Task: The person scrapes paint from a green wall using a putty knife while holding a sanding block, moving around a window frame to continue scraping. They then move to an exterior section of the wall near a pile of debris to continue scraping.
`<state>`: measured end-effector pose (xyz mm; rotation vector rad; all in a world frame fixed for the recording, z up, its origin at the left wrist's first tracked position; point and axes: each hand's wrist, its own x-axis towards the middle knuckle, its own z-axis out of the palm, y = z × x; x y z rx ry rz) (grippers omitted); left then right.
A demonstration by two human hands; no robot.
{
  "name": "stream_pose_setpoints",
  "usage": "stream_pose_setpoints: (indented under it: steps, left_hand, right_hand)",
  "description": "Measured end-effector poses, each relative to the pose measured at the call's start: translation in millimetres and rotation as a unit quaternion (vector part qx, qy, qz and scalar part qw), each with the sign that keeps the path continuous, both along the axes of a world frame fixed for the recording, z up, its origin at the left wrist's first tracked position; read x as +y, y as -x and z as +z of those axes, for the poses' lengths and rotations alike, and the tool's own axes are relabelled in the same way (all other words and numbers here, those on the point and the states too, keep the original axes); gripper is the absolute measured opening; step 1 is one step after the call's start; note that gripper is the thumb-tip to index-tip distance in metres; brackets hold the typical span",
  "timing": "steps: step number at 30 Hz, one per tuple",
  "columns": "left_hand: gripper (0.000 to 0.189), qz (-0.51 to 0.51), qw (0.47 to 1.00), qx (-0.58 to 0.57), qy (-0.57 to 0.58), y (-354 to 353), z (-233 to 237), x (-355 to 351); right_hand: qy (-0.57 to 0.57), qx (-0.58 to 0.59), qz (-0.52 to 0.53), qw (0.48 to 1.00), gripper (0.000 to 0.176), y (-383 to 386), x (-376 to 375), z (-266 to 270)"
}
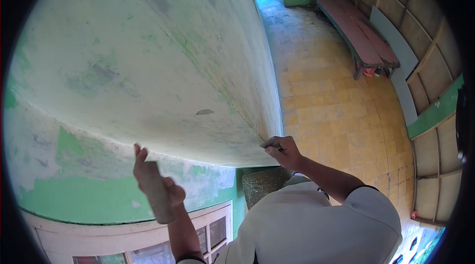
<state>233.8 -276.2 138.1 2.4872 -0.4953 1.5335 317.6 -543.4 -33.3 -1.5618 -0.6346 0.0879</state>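
My left hand (178, 192) is closed around a flat grey rectangular plate (158, 189), held up near the wall at the lower left. Two fingers stick out past its upper end. Closer to the middle, my right hand (287, 152) pinches a small scraper (269, 142), whose blade lies at or against the lower edge of the whitish wall surface (163, 80). Green paint shows through that surface in patches, and a small grey mark (204, 112) sits on it. The scraper's handle is mostly hidden by my fingers.
A long reddish-brown bench (354, 28) stands along the right side on yellow floor tiles (326, 95). Below my left hand is a white-framed window (217, 229). A speckled dark board (262, 184) lies just beneath my right hand. A framed panel wall (435, 56) borders the right.
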Motion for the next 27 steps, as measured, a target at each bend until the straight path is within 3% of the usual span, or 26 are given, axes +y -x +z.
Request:
stream_pose_setpoints:
  steps: [4,7,9,14,17,27]
  left_hand:
    - [0.058,0.022,0.999,0.042,0.020,-18.6,-2.3,-32.9]
    - [0.067,-0.001,0.999,-0.023,0.038,-44.8,0.6,-46.7]
    - [0.080,-0.011,0.997,-0.069,0.043,-57.6,1.5,-51.3]
    - [0.089,-0.017,0.978,-0.098,0.184,-76.6,-16.3,-70.1]
    - [0.087,-0.053,0.952,-0.101,0.283,-86.8,-19.6,-79.5]
    - [0.066,-0.082,0.946,-0.138,0.283,-91.8,-20.7,-78.6]
  right_hand:
    - [-0.016,0.017,0.027,0.999,0.021,-5.4,2.3,4.3]
    - [0.007,0.024,0.052,0.998,0.020,-10.2,4.1,-0.2]
    - [-0.039,0.023,0.031,0.999,0.018,-12.3,8.7,-9.8]
    - [-0.042,-0.010,0.057,0.997,0.017,-22.3,7.5,-17.5]
    - [-0.037,-0.010,0.072,0.997,0.016,-24.1,6.5,-16.8]
    - [-0.068,-0.002,0.089,0.994,0.015,-29.8,9.5,-29.8]
